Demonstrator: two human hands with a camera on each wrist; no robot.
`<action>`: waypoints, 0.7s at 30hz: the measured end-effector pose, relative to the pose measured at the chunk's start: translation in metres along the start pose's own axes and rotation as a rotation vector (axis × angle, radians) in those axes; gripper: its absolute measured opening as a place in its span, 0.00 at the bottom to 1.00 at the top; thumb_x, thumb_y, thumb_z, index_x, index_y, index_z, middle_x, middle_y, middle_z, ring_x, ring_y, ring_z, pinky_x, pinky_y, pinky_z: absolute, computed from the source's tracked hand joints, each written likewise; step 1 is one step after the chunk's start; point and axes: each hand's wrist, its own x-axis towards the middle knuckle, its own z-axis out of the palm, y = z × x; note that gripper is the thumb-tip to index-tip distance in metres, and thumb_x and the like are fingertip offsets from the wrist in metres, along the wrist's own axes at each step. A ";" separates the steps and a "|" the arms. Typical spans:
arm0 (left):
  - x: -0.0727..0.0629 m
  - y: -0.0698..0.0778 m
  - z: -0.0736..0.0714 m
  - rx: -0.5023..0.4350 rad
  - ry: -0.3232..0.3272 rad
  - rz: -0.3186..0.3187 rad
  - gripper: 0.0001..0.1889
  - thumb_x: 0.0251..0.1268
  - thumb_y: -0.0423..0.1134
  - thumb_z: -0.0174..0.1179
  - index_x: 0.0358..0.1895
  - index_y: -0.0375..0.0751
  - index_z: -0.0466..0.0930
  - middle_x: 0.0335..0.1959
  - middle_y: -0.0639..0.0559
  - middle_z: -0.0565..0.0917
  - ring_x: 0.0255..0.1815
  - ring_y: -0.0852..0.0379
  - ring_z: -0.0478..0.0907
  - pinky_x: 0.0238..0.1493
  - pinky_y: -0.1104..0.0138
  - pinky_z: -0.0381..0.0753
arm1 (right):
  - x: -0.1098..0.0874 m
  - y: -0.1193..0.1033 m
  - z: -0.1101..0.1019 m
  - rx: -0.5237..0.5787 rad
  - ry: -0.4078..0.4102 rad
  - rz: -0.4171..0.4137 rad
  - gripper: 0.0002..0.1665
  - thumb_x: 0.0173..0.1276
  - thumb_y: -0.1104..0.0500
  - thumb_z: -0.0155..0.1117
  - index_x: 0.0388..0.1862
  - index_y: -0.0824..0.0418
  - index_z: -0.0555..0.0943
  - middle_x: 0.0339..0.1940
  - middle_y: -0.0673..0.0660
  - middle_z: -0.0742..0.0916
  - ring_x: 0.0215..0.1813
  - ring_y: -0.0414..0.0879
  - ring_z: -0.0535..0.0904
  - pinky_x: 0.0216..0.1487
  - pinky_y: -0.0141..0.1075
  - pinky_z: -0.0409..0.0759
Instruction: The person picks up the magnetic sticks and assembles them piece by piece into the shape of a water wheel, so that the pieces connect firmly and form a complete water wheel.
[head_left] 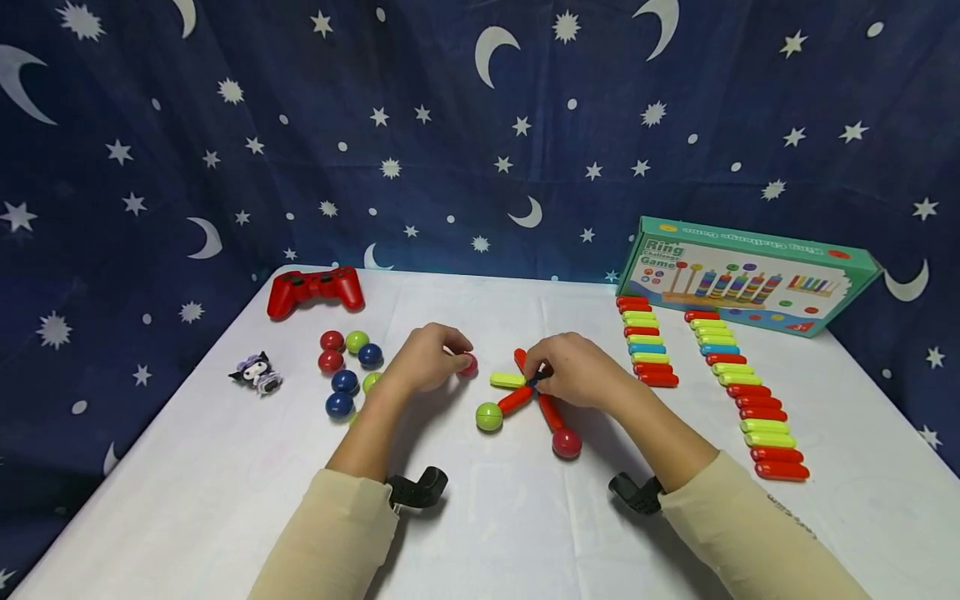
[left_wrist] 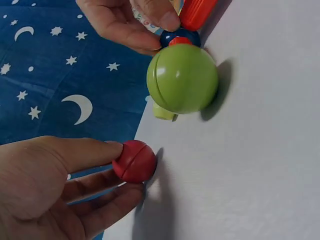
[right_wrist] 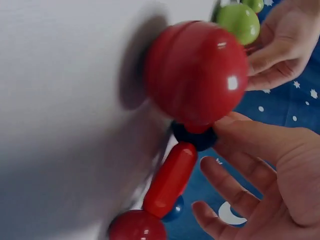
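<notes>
Red ball (left_wrist: pixel 135 161) is pinched by left hand (head_left: pixel 429 358), blue hub (left_wrist: pixel 168 38) apparently by right hand (head_left: pixel 576 368); step judged joining, next requiring steady alignment.

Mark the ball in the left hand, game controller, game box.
Red ball (left_wrist: pixel 135 161), left wrist view, middle of its near side.
Game controller (head_left: pixel 318 286), head view, middle of its body.
Game box (head_left: pixel 738 279), head view, printed front.

Red controller (head_left: pixel 316 286), figurine (head_left: pixel 257 373), starry curtain (head_left: pixel 450 167)
</notes>
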 end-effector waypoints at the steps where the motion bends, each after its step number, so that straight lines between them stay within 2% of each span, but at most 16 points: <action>1: 0.000 0.000 0.002 -0.008 0.006 0.004 0.14 0.69 0.36 0.65 0.54 0.36 0.88 0.47 0.45 0.90 0.49 0.49 0.85 0.58 0.55 0.81 | 0.001 -0.001 0.000 -0.003 -0.001 0.001 0.07 0.66 0.64 0.73 0.42 0.53 0.90 0.45 0.53 0.90 0.51 0.51 0.80 0.60 0.50 0.82; 4: 0.000 0.000 0.006 -0.040 0.022 0.008 0.13 0.68 0.36 0.65 0.53 0.37 0.88 0.47 0.46 0.90 0.48 0.50 0.86 0.57 0.55 0.82 | 0.009 -0.007 0.002 -0.032 0.017 -0.008 0.10 0.68 0.60 0.72 0.47 0.55 0.89 0.45 0.52 0.90 0.50 0.50 0.81 0.60 0.49 0.82; 7: 0.000 -0.001 0.010 -0.086 0.039 0.006 0.12 0.68 0.36 0.66 0.51 0.37 0.88 0.47 0.46 0.90 0.47 0.51 0.87 0.56 0.55 0.82 | 0.018 -0.015 0.008 -0.093 0.023 -0.010 0.14 0.68 0.57 0.72 0.51 0.56 0.88 0.42 0.52 0.90 0.47 0.49 0.81 0.55 0.45 0.84; 13: -0.002 0.001 0.016 -0.174 0.064 -0.012 0.12 0.69 0.35 0.66 0.51 0.37 0.88 0.46 0.45 0.91 0.46 0.51 0.89 0.54 0.56 0.83 | 0.031 -0.024 0.016 -0.154 -0.013 0.034 0.12 0.67 0.56 0.74 0.48 0.57 0.89 0.37 0.51 0.90 0.40 0.46 0.80 0.42 0.38 0.82; 15: -0.002 0.002 0.018 -0.185 0.067 -0.012 0.12 0.69 0.35 0.66 0.51 0.37 0.88 0.47 0.45 0.91 0.46 0.51 0.89 0.53 0.56 0.83 | 0.031 -0.023 0.017 -0.142 -0.016 0.057 0.12 0.67 0.56 0.73 0.49 0.56 0.89 0.37 0.51 0.89 0.40 0.46 0.80 0.43 0.38 0.82; 21: 0.000 0.003 0.021 -0.188 0.066 0.001 0.11 0.68 0.35 0.66 0.50 0.37 0.89 0.46 0.45 0.90 0.45 0.51 0.89 0.51 0.57 0.83 | 0.030 -0.018 0.018 -0.082 -0.009 0.079 0.16 0.69 0.56 0.71 0.55 0.56 0.86 0.43 0.53 0.89 0.47 0.48 0.81 0.53 0.44 0.83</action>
